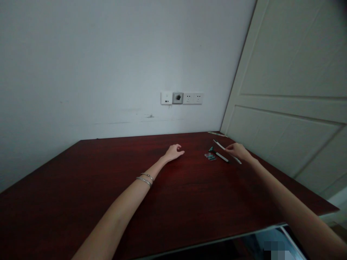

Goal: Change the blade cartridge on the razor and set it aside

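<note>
My right hand point(238, 151) pinches a long, thin, whitish strip point(220, 145) near its middle, low over the table; I cannot make out exactly what kind of strip it is. Just to the left of that hand lies a razor point(221, 156) with a green head and a pale grey handle. Beside the razor's head is a small clear packet point(210, 156) with dark pieces in it. My left hand point(174, 153), with two silver bangles on its wrist, rests on the tabletop left of these things. Its fingers are curved and apart, holding nothing.
The dark red wooden table point(108, 169) reaches to the white wall. Another thin strip point(217, 134) lies at its back right corner. Wall sockets point(192, 98) sit above the back edge. A pale panelled door point(287, 94) stands along the right, and a glossy reflective panel point(271, 240) shows at the front.
</note>
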The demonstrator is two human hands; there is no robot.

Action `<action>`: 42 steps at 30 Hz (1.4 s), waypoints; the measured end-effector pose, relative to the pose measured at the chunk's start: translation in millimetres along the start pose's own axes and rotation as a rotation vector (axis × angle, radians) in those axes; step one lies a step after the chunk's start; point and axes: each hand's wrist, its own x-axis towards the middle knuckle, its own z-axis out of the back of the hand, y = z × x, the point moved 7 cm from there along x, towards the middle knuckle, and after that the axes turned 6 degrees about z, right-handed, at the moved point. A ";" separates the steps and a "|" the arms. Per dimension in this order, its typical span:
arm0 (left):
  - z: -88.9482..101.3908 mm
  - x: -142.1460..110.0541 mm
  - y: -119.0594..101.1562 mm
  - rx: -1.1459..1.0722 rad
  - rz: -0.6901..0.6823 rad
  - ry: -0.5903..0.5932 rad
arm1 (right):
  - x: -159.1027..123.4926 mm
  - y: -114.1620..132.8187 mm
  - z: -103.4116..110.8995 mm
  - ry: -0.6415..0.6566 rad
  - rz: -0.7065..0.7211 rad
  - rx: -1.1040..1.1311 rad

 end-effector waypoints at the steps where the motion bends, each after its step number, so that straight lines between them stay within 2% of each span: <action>1: -10.7 1.2 -10.5 0.034 -0.044 0.032 | -0.6 -9.4 -4.5 0.014 -0.022 -0.005; 4: -40.7 2.9 -41.9 0.127 -0.142 0.108 | -3.0 -22.7 -15.7 0.046 -0.057 -0.026; 8: -74.0 0.8 -81.4 0.232 -0.221 0.189 | -5.3 -25.4 -25.5 0.077 -0.085 -0.053; 11: -89.3 -1.0 -102.9 0.299 -0.247 0.208 | -6.9 -25.5 -27.9 0.070 -0.098 -0.072; 15: -99.4 -1.5 -118.6 0.350 -0.263 0.211 | -9.6 -21.4 -25.7 0.066 -0.088 -0.095; 22: -110.1 -0.9 -123.0 0.364 -0.235 0.198 | -13.2 15.6 -13.8 0.066 0.093 -0.088; 26: -113.8 0.4 -121.8 0.363 -0.220 0.187 | -15.5 30.0 -18.4 0.129 0.160 -0.051; 30: -113.2 2.2 -119.6 0.375 -0.201 0.166 | -16.5 33.6 -25.9 0.171 0.207 -0.030; 35: -113.3 2.7 -115.5 0.369 -0.170 0.180 | -18.2 36.1 -27.0 0.173 0.199 -0.017; 42: -114.5 3.1 -114.7 0.353 -0.161 0.176 | -27.3 37.6 -24.7 0.241 0.065 0.077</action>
